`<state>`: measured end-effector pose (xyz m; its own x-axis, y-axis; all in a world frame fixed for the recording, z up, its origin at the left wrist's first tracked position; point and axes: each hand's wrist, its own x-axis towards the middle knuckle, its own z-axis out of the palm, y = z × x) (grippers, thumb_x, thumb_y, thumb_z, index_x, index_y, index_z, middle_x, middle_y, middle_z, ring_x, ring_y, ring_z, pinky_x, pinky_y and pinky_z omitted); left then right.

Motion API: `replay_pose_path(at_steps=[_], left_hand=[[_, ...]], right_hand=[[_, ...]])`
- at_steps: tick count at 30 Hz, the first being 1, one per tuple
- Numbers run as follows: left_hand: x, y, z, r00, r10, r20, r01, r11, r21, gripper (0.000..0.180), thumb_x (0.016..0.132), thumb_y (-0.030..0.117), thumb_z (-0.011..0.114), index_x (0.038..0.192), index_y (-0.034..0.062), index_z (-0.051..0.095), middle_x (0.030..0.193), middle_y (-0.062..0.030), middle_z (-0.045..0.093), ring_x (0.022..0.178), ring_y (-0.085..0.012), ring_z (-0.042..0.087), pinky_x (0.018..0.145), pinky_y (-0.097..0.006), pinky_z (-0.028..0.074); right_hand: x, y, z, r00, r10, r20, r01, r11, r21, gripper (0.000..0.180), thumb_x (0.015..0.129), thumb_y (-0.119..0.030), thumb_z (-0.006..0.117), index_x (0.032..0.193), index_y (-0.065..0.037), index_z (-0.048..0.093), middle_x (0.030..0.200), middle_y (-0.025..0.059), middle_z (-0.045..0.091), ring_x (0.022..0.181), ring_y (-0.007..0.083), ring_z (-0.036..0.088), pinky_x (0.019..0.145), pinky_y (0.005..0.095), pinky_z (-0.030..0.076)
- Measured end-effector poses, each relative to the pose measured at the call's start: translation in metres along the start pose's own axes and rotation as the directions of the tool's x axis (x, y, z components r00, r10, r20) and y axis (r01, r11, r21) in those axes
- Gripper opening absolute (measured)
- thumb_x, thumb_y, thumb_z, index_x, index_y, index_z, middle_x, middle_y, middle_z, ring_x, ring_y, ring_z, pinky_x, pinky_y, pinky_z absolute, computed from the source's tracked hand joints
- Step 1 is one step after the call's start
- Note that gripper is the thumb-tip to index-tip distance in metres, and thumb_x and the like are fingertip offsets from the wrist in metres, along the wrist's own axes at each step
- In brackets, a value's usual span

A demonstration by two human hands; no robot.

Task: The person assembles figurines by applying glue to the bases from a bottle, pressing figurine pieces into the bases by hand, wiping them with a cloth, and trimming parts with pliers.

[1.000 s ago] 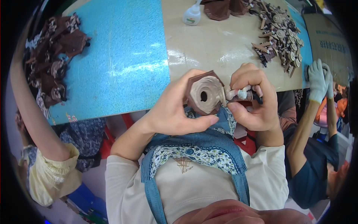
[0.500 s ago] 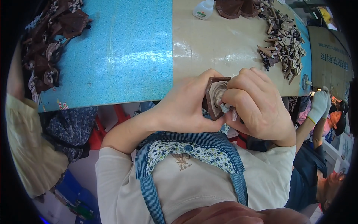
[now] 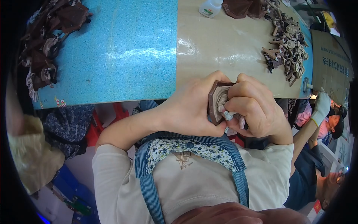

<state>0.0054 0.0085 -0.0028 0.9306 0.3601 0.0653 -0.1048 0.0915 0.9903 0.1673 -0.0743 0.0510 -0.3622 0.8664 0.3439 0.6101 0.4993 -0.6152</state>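
Note:
Just in front of the table's near edge, my left hand (image 3: 186, 106) grips a dark brown, angular casing (image 3: 213, 100), fingers on its far side and thumb at its near edge. Inside the casing sits a cream, swirled relief (image 3: 222, 98), partly covered by my other hand. My right hand (image 3: 258, 108) is bent over the casing, its fingers closed in a pinch at the swirl. A small whitish-grey piece (image 3: 228, 116) shows at those fingertips; its kind is too small to make out.
Brown and cream figure parts (image 3: 41, 56) are heaped at the table's left end. More small cream and brown parts (image 3: 290, 44) lie at the right, near a white bottle (image 3: 210, 8) and brown angular pieces (image 3: 238, 8). At right, a co-worker's gloved hand (image 3: 322, 106) is near a cardboard box (image 3: 332, 59).
My right fingers have shifted and curled further over the swirl, while the small whitish piece sits a little lower. The left hand keeps its grip on the casing. The whole view has moved slightly.

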Motion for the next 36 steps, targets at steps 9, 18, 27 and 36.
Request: replay_pose_path(at_steps=[9,18,27,36], left_hand=[[-0.005,-0.002,0.002,0.999,-0.018,-0.043,0.027,0.977,0.212,0.062,0.060,0.016,0.077,0.111,-0.0005,0.046,0.081,-0.0175,0.064,0.077,-0.0373,0.065,0.066,-0.041,0.052],[-0.007,-0.002,0.011,0.979,0.121,-0.166,-0.055,0.933,0.357,0.068,0.058,0.021,0.087,0.111,0.0039,0.048,0.092,-0.0128,0.065,0.084,-0.0291,0.068,0.069,-0.034,0.052],[-0.001,-0.001,-0.003,0.986,-0.072,0.148,0.079,0.996,-0.041,0.058,0.064,0.015,0.077,0.111,-0.0014,0.046,0.090,-0.0121,0.062,0.081,-0.0201,0.064,0.071,-0.031,0.050],[0.000,-0.005,-0.011,0.908,-0.108,0.404,0.322,0.798,-0.510,0.071,0.062,0.018,0.083,0.120,-0.0022,0.047,0.106,-0.0065,0.056,0.097,-0.0130,0.055,0.083,-0.025,0.046]], right_hand=[[-0.004,0.001,0.010,0.994,0.106,-0.008,-0.106,0.994,0.031,0.036,0.053,0.000,0.066,0.086,-0.001,0.050,0.076,0.0108,0.045,0.060,0.0272,0.049,0.051,0.0370,0.042],[-0.010,-0.014,0.013,0.955,0.279,-0.100,-0.271,0.959,0.084,0.032,0.063,0.004,0.067,0.089,-0.001,0.049,0.077,0.0127,0.046,0.062,0.0285,0.052,0.054,0.0370,0.043],[-0.001,-0.009,-0.011,0.984,0.108,0.141,-0.117,0.992,0.056,0.041,0.064,0.002,0.069,0.100,0.000,0.050,0.087,0.0156,0.053,0.073,0.0308,0.054,0.065,0.0372,0.045],[0.004,0.000,-0.032,0.984,0.074,0.163,-0.094,0.988,0.121,0.041,0.070,-0.006,0.065,0.110,0.001,0.061,0.098,0.0146,0.056,0.085,0.0308,0.054,0.074,0.0343,0.044]])
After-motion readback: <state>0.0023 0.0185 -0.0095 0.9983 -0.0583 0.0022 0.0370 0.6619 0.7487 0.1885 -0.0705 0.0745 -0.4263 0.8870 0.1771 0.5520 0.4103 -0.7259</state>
